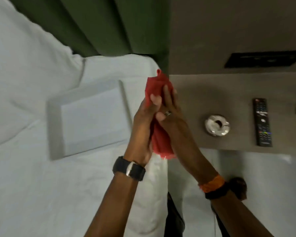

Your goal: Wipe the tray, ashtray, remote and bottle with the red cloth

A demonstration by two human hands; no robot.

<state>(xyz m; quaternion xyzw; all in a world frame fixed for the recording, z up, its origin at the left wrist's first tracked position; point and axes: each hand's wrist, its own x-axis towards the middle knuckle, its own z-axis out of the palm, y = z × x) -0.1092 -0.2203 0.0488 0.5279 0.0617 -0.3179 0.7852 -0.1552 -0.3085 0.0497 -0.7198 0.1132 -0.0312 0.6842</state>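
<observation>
The red cloth is wrapped round something hidden, probably the bottle, and clamped between left hand and right hand over the bed's edge, presumably for rubbing all round.

One tray, ashtray, remote, cloth (red), two hands

Red cloth: wrapped around an upright object, hidden beneath; frayed lower edge hanging free. White rectangular tray: empty, flat on bed. Round metal ashtray: on grey bedside table. Black remote: flat, lengthwise, just beside ashtray, apart.
</observation>
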